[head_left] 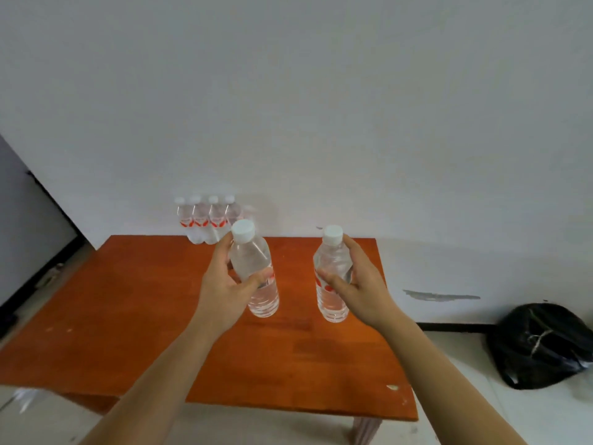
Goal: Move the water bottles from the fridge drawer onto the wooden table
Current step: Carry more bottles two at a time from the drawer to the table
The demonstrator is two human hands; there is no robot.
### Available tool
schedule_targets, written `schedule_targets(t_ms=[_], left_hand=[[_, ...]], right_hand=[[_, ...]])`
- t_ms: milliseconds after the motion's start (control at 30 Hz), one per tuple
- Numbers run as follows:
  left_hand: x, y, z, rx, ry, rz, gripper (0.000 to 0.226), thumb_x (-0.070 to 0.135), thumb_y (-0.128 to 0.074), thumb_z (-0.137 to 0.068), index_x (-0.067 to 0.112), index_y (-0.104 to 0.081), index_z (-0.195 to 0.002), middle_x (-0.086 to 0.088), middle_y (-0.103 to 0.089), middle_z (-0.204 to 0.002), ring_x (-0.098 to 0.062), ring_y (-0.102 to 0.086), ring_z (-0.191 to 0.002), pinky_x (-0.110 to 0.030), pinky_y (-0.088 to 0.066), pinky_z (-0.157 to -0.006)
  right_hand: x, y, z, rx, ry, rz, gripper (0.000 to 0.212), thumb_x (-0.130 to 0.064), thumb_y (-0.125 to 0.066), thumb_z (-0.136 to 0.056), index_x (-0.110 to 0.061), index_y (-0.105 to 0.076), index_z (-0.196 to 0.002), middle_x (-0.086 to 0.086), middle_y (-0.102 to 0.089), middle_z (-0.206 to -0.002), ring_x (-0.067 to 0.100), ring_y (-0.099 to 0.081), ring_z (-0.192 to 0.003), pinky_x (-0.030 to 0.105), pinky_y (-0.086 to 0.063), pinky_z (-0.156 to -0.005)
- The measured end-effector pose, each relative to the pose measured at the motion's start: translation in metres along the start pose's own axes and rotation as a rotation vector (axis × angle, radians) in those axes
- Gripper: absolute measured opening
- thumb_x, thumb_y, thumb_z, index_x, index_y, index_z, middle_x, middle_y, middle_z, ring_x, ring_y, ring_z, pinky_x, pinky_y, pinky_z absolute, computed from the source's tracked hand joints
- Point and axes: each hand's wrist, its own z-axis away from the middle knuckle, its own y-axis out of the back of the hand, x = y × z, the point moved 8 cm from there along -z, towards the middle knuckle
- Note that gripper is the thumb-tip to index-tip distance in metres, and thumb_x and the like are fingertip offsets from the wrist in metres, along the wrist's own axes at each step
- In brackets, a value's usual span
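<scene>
Fingers of our left hand are wrapping one water bottle; our right hand is clasping a second bottle. We are placing both upright over the wooden table, seemingly near touchdown. Next we need gentle lowering, then release. We are counting four, perhaps five, bottles already standing at the far edge.

2 bare forearms, left hand and right hand, no sleeves visible.

No legible text on the bottle labels (red blurs only)
</scene>
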Motion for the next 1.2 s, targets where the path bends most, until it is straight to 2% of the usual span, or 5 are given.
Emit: schedule_targets(t_ms=[200,300,700,933,1200], left_hand=[[-0.062,0.008,-0.097,-0.015,0.047,-0.017,0.091,0.037,-0.088,-0.069,0.04,-0.036,-0.143,0.014,-0.058,-0.132,-0.014,-0.059,-0.12,-0.046,-0.053,-0.097],[-0.102,0.003,-0.147,-0.068,0.063,-0.069,0.086,0.042,-0.086,-0.069,0.036,-0.04,-0.142,0.013,-0.06,-0.13,-0.017,-0.059,-0.119,-0.048,-0.053,-0.097],[-0.211,-0.014,-0.32,-0.229,0.048,-0.174,0.075,0.03,-0.09,-0.065,0.027,-0.051,-0.128,0.007,-0.048,-0.124,-0.004,-0.043,-0.112,-0.023,-0.037,-0.093],[-0.263,-0.038,-0.386,-0.271,0.097,-0.313,0.076,0.044,-0.083,-0.067,0.029,-0.053,-0.135,0.006,-0.059,-0.134,-0.018,-0.054,-0.123,-0.047,-0.049,-0.097],[-0.3,-0.047,-0.411,-0.191,0.166,-0.354,0.07,0.028,-0.081,-0.076,0.028,-0.05,-0.139,0.005,-0.057,-0.139,-0.022,-0.054,-0.126,-0.046,-0.047,-0.101]], right_hand=[[0.027,-0.044,-0.088,-0.043,-0.05,0.012,0.067,-0.05,-0.072,-0.086,-0.045,-0.037,-0.144,-0.019,-0.054,-0.138,0.001,-0.053,-0.125,0.036,-0.05,-0.105],[0.057,-0.065,-0.126,-0.022,-0.14,0.09,0.086,-0.06,-0.072,-0.079,-0.039,-0.03,-0.151,-0.012,-0.05,-0.145,0.007,-0.05,-0.131,0.042,-0.048,-0.107],[0.131,-0.132,-0.255,-0.035,-0.377,0.371,0.078,-0.049,-0.077,-0.075,-0.022,-0.047,-0.141,-0.002,-0.055,-0.136,0.017,-0.056,-0.119,0.038,-0.049,-0.099],[0.171,-0.16,-0.311,-0.091,-0.36,0.459,0.075,-0.041,-0.081,-0.078,-0.028,-0.046,-0.143,-0.006,-0.055,-0.139,0.018,-0.06,-0.117,0.037,-0.052,-0.095],[0.213,-0.207,-0.363,-0.141,-0.362,0.419,0.071,-0.021,-0.082,-0.08,-0.028,-0.05,-0.144,0.0,-0.048,-0.137,0.02,-0.057,-0.114,0.021,-0.039,-0.09]])
